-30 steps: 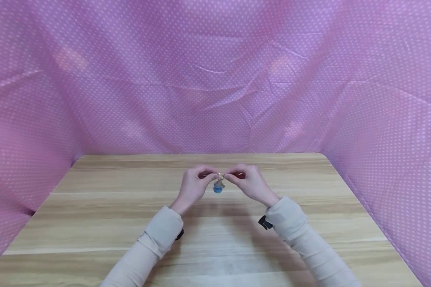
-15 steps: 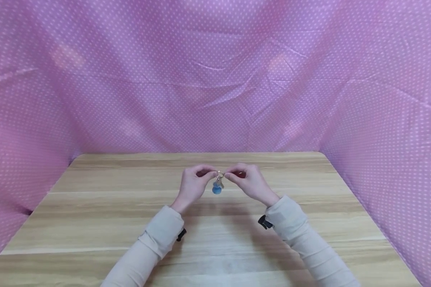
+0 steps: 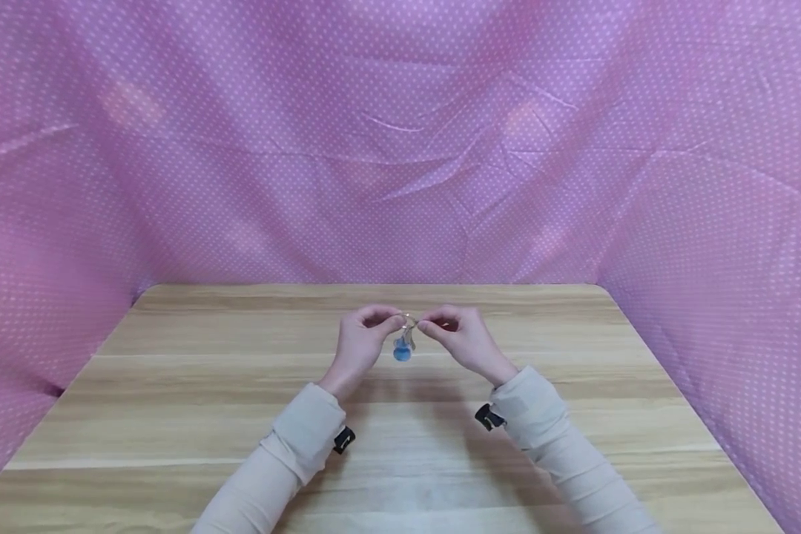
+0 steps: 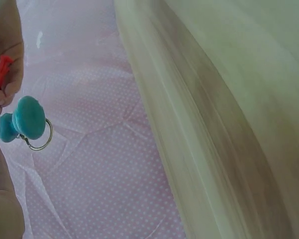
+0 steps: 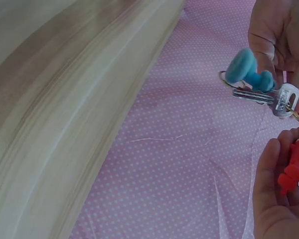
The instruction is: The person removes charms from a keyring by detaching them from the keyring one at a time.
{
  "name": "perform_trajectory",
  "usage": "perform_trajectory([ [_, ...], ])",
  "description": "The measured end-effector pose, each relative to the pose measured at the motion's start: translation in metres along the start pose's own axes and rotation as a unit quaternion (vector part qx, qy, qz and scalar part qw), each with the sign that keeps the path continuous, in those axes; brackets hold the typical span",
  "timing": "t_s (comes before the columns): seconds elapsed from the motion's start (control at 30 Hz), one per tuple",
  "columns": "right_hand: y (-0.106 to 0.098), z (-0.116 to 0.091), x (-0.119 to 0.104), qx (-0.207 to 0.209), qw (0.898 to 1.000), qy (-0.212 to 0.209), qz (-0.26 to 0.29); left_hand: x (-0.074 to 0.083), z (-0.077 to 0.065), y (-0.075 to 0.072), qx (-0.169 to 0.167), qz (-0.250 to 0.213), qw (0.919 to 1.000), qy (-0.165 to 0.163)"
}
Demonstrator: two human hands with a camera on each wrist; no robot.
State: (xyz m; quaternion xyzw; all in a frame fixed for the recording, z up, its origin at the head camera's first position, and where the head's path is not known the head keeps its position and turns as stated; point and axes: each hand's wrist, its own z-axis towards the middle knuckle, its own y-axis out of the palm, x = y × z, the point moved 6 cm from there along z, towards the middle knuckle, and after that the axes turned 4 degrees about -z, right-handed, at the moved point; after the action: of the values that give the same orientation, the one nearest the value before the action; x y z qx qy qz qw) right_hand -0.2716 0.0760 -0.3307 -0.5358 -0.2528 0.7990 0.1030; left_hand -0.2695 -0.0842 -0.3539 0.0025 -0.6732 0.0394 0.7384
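Note:
Above the table, my left hand [image 3: 366, 337] and right hand [image 3: 463, 340] face each other, thumbs and fingertips pinching a thin gold key ring [image 3: 409, 317] from both sides. Below it dangles a blue knobbed charm [image 3: 402, 350], seen larger in the left wrist view as a turquoise charm [image 4: 30, 118] with a small metal ring [image 4: 50, 134]. A silver key [image 5: 284, 99] hangs beside the charm in the right wrist view. Inside the curled fingers of the right hand lies a small red plastic piece [image 5: 294, 167], partly hidden by them.
The wood-grain table [image 3: 207, 415] stretches out under both forearms. Pink dotted cloth [image 3: 400, 148] encloses its back and sides. Black straps or mounts [image 3: 489, 417] show at the cuffs of the light sleeves.
The left fingertips have drawn slightly up and away from the right ones, so more of the ring shows between the hands. The blue charm has shifted slightly left.

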Motion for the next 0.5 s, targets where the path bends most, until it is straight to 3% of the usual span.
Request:
perform_trajectory([
  [0.2,0.0018,0.0007,-0.0001,0.001,1.000,-0.002,0.020,-0.0019,-0.0003,0.0016,0.002,-0.032,0.9993,-0.020],
  [0.37,0.0030,0.0011,0.0003,0.002,1.000,-0.001,0.022,-0.0039,-0.0005,0.0037,-0.004,-0.094,0.9954,-0.017],
  [0.5,0.0019,0.0001,0.0012,0.001,1.000,0.007,0.016,-0.0043,-0.0005,0.0067,-0.019,-0.118,0.9928,-0.009],
])
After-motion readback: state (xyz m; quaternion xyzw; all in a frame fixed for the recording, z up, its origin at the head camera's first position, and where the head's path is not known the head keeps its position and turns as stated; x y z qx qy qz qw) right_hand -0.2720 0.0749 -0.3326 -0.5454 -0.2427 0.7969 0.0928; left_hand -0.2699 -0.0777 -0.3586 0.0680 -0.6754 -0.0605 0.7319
